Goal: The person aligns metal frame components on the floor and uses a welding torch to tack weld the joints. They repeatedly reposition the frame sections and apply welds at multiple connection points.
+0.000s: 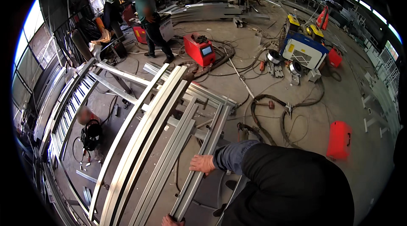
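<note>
A long silvery metal profile (204, 149) with a groove along its length slants across the lower middle. My right hand (202, 163) is wrapped over it partway along, its dark blue sleeve and my black vest coming in from the right. My left hand (173, 221) grips the same profile at its near end, partly cut off by the lower edge. Beside it on the left lie more grooved profiles (171, 147) and longer pale metal tubes (142, 137), resting across a metal frame. My shoes show below, between arm and body.
A person crouches low at the left (90, 130); another stands (148, 18) near a red machine. A red welding unit (200, 51), wire spools (274, 57) and hoses (271, 126) lie on the floor beyond. A red case (339, 140) is at the right.
</note>
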The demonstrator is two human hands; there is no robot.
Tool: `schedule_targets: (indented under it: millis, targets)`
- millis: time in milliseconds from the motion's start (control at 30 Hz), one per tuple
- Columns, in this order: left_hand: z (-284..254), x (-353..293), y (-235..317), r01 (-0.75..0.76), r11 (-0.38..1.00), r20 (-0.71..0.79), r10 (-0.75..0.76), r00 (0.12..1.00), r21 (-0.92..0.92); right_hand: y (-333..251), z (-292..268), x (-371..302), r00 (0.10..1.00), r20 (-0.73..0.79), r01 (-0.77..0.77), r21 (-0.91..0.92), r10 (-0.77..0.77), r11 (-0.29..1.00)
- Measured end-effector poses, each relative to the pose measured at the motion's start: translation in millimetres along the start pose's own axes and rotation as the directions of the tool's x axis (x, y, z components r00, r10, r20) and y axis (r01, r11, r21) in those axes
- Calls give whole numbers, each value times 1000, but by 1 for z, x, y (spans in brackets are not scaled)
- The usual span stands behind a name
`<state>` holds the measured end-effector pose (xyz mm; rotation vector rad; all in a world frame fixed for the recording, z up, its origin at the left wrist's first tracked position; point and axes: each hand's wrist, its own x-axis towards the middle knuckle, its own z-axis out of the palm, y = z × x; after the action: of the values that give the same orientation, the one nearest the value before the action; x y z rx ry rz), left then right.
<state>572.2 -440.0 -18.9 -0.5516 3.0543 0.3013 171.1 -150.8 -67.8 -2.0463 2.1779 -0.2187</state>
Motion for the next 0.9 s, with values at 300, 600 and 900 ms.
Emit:
schedule_targets:
  millis: [300, 600, 900]
  targets:
    - [10, -3, -10, 34, 992, 134, -50, 990, 122, -5, -5, -1, 1000, 13, 9, -19, -9, 1000]
    - [15, -2, -15, 82, 989, 220, -108, 970, 126, -3, -4, -2, 1000, -11, 6, -37, -6, 999]
    - [24, -2, -20, 28, 988, 122, -46, 991, 150, -1, -3, -4, 998, -60, 19, -47, -21, 999]
